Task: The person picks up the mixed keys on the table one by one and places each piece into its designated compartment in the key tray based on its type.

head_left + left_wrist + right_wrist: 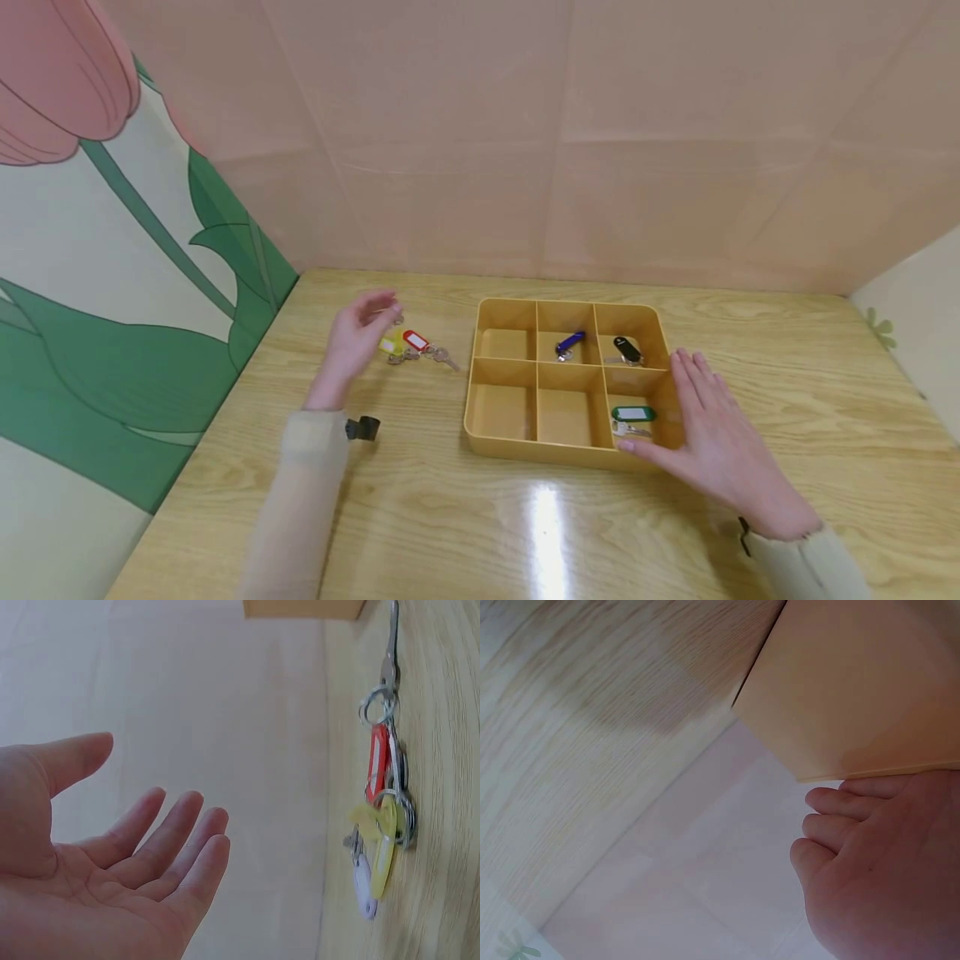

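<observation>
From the head view, the left hand (360, 337) hovers with relaxed, loosely spread fingers over the far left part of the desk (420, 517), just left of a small heap of keys: a yellow-tagged key (391, 345) and a red-tagged key (416, 341) lie tangled together, touching each other. The right hand (708, 437) lies flat with straight fingers against the near right corner of the tray (480, 392), beside the compartment holding the green-tagged key (632, 414); a blue-tagged key (570, 343) and a black-tagged key (627, 349) sit in the far middle and far right compartments. From the left wrist view, the left hand (112, 877) is open, palm up, holding nothing, while the red tag (379, 765), the yellow tag (382, 847) and a pale tag (363, 885) lie with their rings (375, 705) interlocked on the desk; the likely trouble here is that a pinch on one tag drags the others along, or that a ring slips from the fingertips on the smooth wood. From the right wrist view, the right hand (877, 862) presses its fingers on the tray wall (855, 690); too strong a push could slide the tray on the glossy desk, away from the left hand or jolting the keys inside.
</observation>
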The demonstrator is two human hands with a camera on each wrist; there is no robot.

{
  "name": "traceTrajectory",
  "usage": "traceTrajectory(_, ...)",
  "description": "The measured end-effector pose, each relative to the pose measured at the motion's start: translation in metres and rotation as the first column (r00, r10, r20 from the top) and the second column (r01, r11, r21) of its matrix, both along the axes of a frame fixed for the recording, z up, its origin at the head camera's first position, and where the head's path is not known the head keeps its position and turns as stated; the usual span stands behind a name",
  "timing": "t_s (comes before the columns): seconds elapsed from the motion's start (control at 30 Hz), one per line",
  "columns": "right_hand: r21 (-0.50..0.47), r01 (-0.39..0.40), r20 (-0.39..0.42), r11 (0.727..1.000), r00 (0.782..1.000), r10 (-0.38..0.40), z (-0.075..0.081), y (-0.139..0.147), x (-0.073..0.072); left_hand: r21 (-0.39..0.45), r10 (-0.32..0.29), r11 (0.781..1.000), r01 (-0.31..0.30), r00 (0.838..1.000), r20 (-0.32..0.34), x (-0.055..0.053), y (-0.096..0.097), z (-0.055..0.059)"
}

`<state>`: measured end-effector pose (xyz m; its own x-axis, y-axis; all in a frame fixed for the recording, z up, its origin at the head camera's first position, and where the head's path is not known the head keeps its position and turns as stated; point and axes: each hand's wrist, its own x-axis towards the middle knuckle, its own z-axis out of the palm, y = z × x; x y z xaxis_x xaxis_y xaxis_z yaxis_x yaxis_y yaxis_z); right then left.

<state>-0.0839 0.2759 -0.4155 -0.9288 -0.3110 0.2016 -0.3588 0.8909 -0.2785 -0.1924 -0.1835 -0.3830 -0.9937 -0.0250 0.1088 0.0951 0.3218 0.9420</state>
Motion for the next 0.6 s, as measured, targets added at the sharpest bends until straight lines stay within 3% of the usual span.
traceTrajectory(0.33, -0.001, 0.004, 0.004, 1.0, 1.0, -0.004, 0.0, 0.0, 0.0, -0.101, 0.01, 0.995, -0.007, 0.999, 0.03, -0.009, -0.009, 0.003)
traceTrajectory(0.6, 0.0, -0.001, -0.003, 1.0, 1.0, 0.001, 0.0, 0.001, 0.001, -0.124, 0.021, 0.992, -0.015, 0.999, 0.046, -0.023, -0.015, 0.0)
